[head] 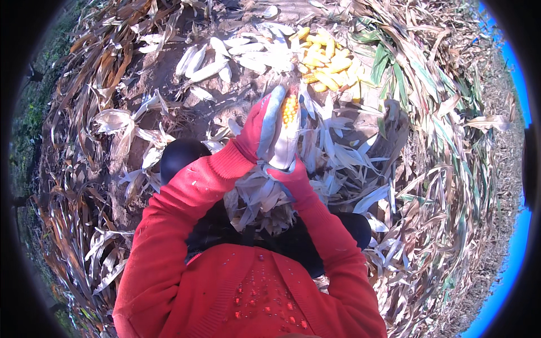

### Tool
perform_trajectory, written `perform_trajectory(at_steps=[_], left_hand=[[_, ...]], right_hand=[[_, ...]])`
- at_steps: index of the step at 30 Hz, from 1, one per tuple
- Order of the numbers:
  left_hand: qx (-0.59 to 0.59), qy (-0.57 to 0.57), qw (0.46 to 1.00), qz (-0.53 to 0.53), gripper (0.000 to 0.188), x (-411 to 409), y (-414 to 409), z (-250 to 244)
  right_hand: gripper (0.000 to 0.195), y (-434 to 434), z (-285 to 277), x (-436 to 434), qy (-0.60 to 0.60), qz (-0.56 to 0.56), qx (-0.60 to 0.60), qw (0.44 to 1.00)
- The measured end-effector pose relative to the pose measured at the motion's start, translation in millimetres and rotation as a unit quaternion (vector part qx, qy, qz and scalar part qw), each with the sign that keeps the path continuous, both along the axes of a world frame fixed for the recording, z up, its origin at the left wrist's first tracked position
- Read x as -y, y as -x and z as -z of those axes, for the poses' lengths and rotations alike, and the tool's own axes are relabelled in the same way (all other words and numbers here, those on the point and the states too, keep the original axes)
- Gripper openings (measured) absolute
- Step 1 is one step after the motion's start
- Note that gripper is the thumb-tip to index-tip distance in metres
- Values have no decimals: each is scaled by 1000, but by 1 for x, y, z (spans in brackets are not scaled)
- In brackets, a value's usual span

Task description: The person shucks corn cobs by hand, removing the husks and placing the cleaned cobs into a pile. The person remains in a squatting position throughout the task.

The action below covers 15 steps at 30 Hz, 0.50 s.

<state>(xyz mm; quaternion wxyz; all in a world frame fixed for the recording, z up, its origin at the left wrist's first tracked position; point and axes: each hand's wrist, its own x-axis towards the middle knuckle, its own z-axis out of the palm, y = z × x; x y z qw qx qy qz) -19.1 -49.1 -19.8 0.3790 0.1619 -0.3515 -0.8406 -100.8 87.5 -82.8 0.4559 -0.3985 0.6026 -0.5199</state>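
Note:
An ear of corn [284,141] stands tilted between my gloved hands, its pale husk parted near the tip so that yellow kernels show. My left hand [263,122], in a red and grey work glove, grips the ear along its left side. Around the lower end of the same ear closes my right hand [291,175], gloved alike. Some of its fingers are hidden behind the husk. Loose dry husks [264,196] lie between my knees, just below the hands.
Beyond my hands lie a heap of bare yellow corn ears [327,63] and, left of it, several ears still in pale husks [209,69]. Dry corn stalks [439,177] pile up on the right, and more stalks [80,219] line the left. Bare soil [135,80] shows between.

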Motion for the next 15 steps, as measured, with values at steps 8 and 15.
perform_trajectory(at_steps=[8, 15], left_hand=[[46, 98, 990, 86, 37, 9, -21, -29], [157, 234, 958, -59, 37, 20, -14, 17]], right_hand=[[64, 1, 9, 0, -6, -46, -11, 999], [68, -2, 18, -4, -24, -47, 9, 999]])
